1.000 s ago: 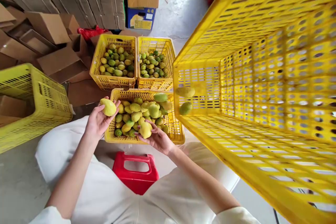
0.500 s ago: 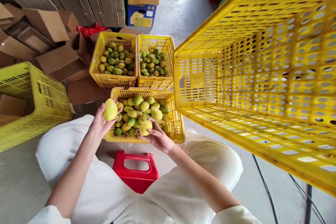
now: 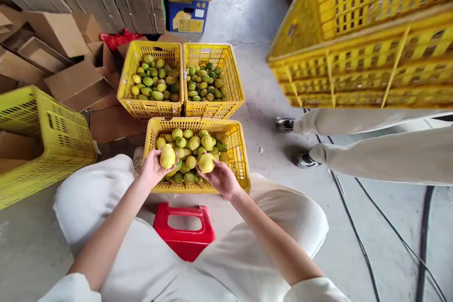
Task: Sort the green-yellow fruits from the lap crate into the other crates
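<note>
My left hand (image 3: 153,170) is closed around a yellow lemon (image 3: 167,156), held over the left side of the front yellow crate (image 3: 244,158). Another pale yellow lemon (image 3: 206,163) rests in the curled fingers of my right hand (image 3: 222,178), above the crate's middle. Below both hands, many green and yellow lemons (image 3: 194,142) lie heaped in that crate. Behind it stand two more yellow crates, the left one (image 3: 148,109) and the right one (image 3: 212,109), each partly filled with similar fruit.
A large yellow crate (image 3: 354,66) is in the air at upper right, above another person's legs (image 3: 371,153). Black cables (image 3: 350,219) run along the floor. A red plastic stool (image 3: 184,238) sits between my knees. At left are a yellow-green crate (image 3: 67,132) and loose cardboard boxes (image 3: 74,82).
Both lemons have come closer together over the front crate, the left one moving right and the right one slightly up and right. The large crate has swung up and right, uncovering a person's legs.
</note>
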Available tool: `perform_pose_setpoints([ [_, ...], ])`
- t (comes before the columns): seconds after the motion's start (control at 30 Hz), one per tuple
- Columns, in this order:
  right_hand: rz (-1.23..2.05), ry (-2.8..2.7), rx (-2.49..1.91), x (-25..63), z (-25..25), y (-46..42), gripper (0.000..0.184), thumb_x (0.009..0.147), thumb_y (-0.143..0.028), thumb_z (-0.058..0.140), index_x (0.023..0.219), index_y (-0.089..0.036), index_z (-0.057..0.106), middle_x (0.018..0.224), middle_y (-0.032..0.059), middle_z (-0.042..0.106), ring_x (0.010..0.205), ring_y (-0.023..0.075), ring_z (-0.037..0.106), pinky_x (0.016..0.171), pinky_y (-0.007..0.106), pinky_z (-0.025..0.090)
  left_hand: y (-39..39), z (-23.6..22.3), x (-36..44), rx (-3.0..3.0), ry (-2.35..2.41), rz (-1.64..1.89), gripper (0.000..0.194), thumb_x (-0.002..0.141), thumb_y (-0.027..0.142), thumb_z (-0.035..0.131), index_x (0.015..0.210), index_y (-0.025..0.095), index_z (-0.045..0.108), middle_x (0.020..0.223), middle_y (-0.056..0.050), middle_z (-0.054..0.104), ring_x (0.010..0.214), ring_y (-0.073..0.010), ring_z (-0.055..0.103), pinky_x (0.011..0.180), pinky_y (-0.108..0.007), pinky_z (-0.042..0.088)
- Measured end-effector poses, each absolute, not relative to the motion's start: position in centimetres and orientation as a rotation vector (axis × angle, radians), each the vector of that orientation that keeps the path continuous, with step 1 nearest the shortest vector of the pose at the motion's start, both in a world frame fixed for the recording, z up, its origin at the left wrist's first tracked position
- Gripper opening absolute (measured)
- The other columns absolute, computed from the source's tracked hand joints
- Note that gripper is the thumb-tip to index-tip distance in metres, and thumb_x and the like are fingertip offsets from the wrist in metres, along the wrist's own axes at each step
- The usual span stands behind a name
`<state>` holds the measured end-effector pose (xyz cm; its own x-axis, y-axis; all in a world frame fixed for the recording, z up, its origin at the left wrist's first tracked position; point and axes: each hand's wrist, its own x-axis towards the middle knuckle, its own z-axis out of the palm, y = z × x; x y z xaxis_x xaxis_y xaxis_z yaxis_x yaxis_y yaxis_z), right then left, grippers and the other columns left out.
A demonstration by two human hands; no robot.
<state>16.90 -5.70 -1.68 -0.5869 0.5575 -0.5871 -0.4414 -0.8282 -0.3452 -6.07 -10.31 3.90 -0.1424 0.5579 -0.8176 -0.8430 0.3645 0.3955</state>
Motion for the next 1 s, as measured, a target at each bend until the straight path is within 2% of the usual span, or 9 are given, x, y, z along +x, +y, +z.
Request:
perform_pose_setpoints([
  [0.13, 2.288, -0.160, -1.035, 17.0, -2.0, -5.3, 0.026, 0.081, -0.027, 0.083, 0.101, -0.021, 0.068, 0.088, 0.0021, 0.077, 0.079, 0.0164, 0.075, 0.065, 0.022, 0.063, -9.5, 3.5, -5.2, -0.262, 1.143, 1.318, 0.029, 0.086, 0.017, 0.056, 0.114, 0.017, 0.061, 0.091, -0.009, 0.076, 0.081, -0.0239, 0.076, 0.067, -0.033, 0.062],
  [0.2, 2.237, -0.141, -1.019, 17.0, -2.1, -5.0, 0.027, 0.077, -0.024, 0.087, 0.095, -0.022, 0.066, 0.086, 0.0013, 0.076, 0.075, 0.0147, 0.073, 0.058, 0.019, 0.059, -9.0, 3.5, -4.6, -0.216, 1.127, 1.325, 0.022, 0.084, 0.020, 0.065, 0.106, 0.018, 0.060, 0.087, -0.007, 0.074, 0.072, -0.0195, 0.074, 0.061, -0.027, 0.059],
  [0.33, 2.190, -0.151, -0.998, 17.2, -2.0, -4.2, 0.024, 0.079, -0.025, 0.084, 0.093, -0.024, 0.065, 0.084, -0.0016, 0.073, 0.071, 0.0124, 0.069, 0.050, 0.015, 0.053, -8.0, 3.5, -3.3, -0.124, 1.070, 1.290, 0.017, 0.081, 0.022, 0.071, 0.091, 0.018, 0.057, 0.075, -0.003, 0.067, 0.052, -0.0104, 0.060, 0.042, -0.016, 0.040],
  [0.4, 2.187, -0.124, -1.018, 17.4, -1.9, -3.9, 0.019, 0.083, -0.030, 0.081, 0.095, -0.024, 0.067, 0.084, -0.0003, 0.073, 0.074, 0.0146, 0.070, 0.054, 0.019, 0.057, -7.5, 3.6, -2.6, -0.124, 1.092, 1.248, 0.015, 0.083, 0.022, 0.069, 0.090, 0.018, 0.057, 0.073, -0.003, 0.066, 0.051, -0.0099, 0.058, 0.040, -0.015, 0.037],
  [0.47, 2.189, -0.058, -1.028, 17.6, -1.9, -3.6, 0.018, 0.086, -0.033, 0.074, 0.100, -0.023, 0.068, 0.089, 0.0041, 0.075, 0.081, 0.0198, 0.073, 0.064, 0.028, 0.064, -7.0, 3.5, -2.0, -0.161, 1.129, 1.199, 0.010, 0.091, 0.027, 0.062, 0.094, 0.017, 0.060, 0.072, -0.004, 0.066, 0.053, -0.0119, 0.060, 0.043, -0.017, 0.043],
  [0.57, 2.184, 0.051, -1.024, 17.7, -1.6, -3.3, 0.028, 0.085, -0.025, 0.063, 0.113, -0.022, 0.066, 0.099, 0.0088, 0.078, 0.097, 0.0286, 0.076, 0.080, 0.046, 0.067, -6.5, 3.3, -1.4, -0.257, 1.147, 1.182, 0.025, 0.100, 0.029, 0.043, 0.100, 0.014, 0.063, 0.076, -0.008, 0.069, 0.064, -0.0174, 0.068, 0.057, -0.027, 0.059],
  [0.67, 2.191, 0.096, -1.030, 17.7, -1.3, -3.1, 0.037, 0.083, -0.018, 0.057, 0.119, -0.023, 0.063, 0.106, 0.0086, 0.079, 0.105, 0.0305, 0.076, 0.084, 0.052, 0.067, -6.3, 3.0, -1.5, -0.311, 1.139, 1.230, 0.022, 0.099, 0.021, 0.041, 0.100, 0.014, 0.062, 0.084, -0.011, 0.073, 0.077, -0.0218, 0.073, 0.068, -0.034, 0.064],
  [0.8, 2.183, 0.021, -1.060, 17.8, -1.0, -3.1, 0.020, 0.087, -0.025, 0.069, 0.107, -0.021, 0.066, 0.103, 0.0077, 0.078, 0.092, 0.0229, 0.077, 0.080, 0.036, 0.068, -6.2, 2.7, -2.3, -0.256, 1.123, 1.294, 0.009, 0.095, 0.019, 0.054, 0.098, 0.016, 0.062, 0.092, -0.011, 0.075, 0.078, -0.0225, 0.075, 0.068, -0.034, 0.064],
  [1.0, 2.122, -0.168, -1.060, 17.5, -1.1, -3.3, 0.034, 0.070, -0.025, 0.088, 0.093, -0.024, 0.063, 0.087, -0.0023, 0.073, 0.076, 0.0131, 0.071, 0.059, 0.018, 0.059, -6.1, 2.6, -2.9, -0.128, 1.146, 1.293, 0.011, 0.086, 0.022, 0.070, 0.087, 0.017, 0.060, 0.074, -0.003, 0.068, 0.053, -0.0110, 0.061, 0.044, -0.018, 0.046],
])
